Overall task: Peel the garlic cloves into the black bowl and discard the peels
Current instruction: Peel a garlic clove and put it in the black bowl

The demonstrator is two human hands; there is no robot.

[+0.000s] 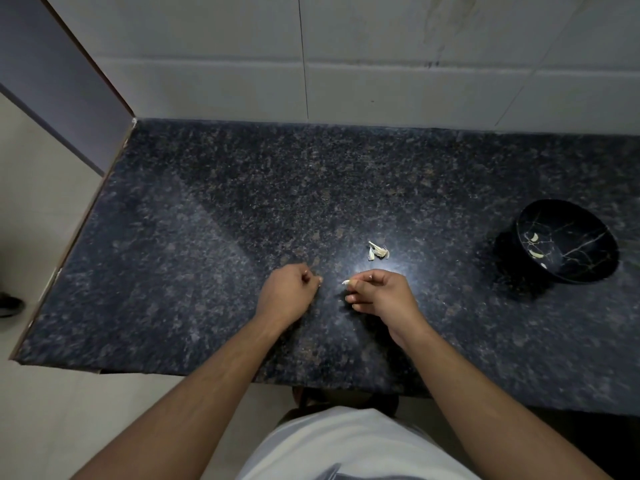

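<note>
Head view: right hand (379, 294) pinches a garlic clove (346, 282) at its fingertips; left hand (289, 294) is curled, fingertips pressed together. Peels (378, 251) lie just beyond; black bowl (568, 242) sits far right.

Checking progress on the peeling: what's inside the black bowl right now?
Inside the black bowl, three pale peeled garlic cloves lie on its veined inner wall. The near rim covers the lowest part of the bowl, so more cloves could lie hidden there.
</note>
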